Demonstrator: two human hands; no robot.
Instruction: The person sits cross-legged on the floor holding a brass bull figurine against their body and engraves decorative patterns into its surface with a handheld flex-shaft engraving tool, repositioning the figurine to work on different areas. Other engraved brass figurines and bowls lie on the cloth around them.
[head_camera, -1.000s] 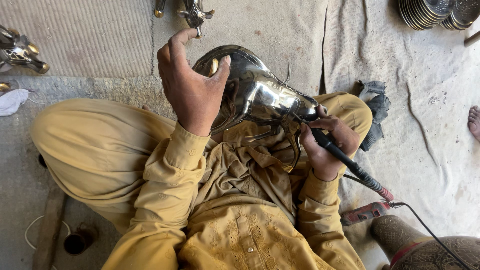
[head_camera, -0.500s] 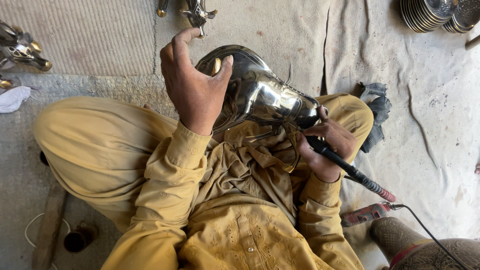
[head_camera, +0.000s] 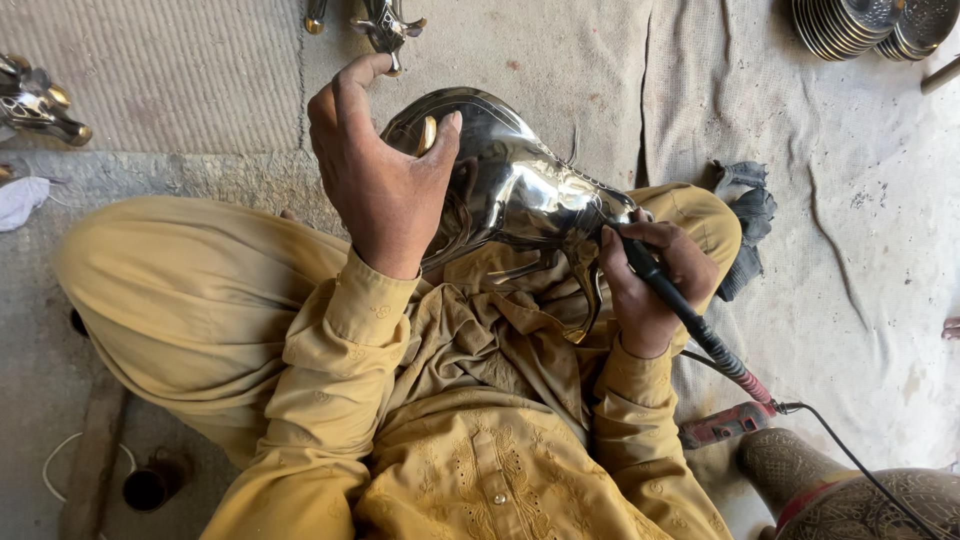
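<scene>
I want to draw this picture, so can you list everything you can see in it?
Metal jug: one, shiny silver, on the lap, between both hands.
Engraving tool: one, black with red end and cord, tip at the jug.
Stacked plates: two piles, silver, top right on the cloth.
Metal pieces: a few, silver and gold, top edge and top left.
Dark rag: one, grey, beside the knee.
Engraved vessel: one, brownish, bottom right.
Clothes: mustard yellow.
Left hand: grips the jug's body.
Right hand: holds the tool.
</scene>
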